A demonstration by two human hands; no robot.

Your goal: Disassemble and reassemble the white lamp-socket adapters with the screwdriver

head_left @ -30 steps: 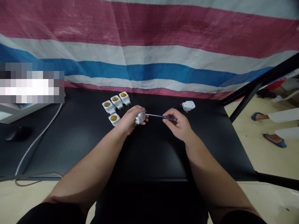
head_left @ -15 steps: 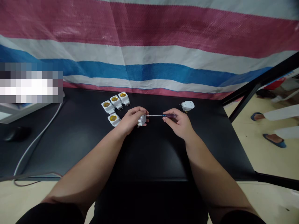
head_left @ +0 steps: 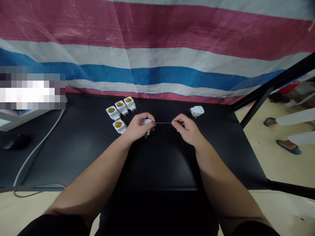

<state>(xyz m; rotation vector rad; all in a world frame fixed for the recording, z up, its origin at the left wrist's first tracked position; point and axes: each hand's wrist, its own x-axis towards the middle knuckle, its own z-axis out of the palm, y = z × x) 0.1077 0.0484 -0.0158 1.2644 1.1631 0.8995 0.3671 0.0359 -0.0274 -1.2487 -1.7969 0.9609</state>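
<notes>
My left hand (head_left: 137, 127) is closed around a small white plug adapter (head_left: 147, 122), mostly hidden by my fingers. My right hand (head_left: 186, 130) grips the handle of a thin screwdriver (head_left: 163, 123), whose metal shaft points left and meets the adapter. Both hands hover just above the black table (head_left: 73, 144) near its middle. Several white plug adapters with yellow centres (head_left: 119, 110) lie in a cluster just left of my left hand. Another white plug adapter (head_left: 197, 111) lies alone behind my right hand.
A striped red, white and blue tarp (head_left: 157, 49) hangs behind the table. A grey cable (head_left: 36, 149) runs along the table's left side beside a dark mouse (head_left: 14, 141). A black metal frame (head_left: 268, 88) stands at right. Another person's feet in blue slippers (head_left: 286, 147) are on the floor beyond.
My left hand has turned the adapter so my fingers now cover more of it. My right hand has closed further over the screwdriver handle, hiding it. Both hands stay in place.
</notes>
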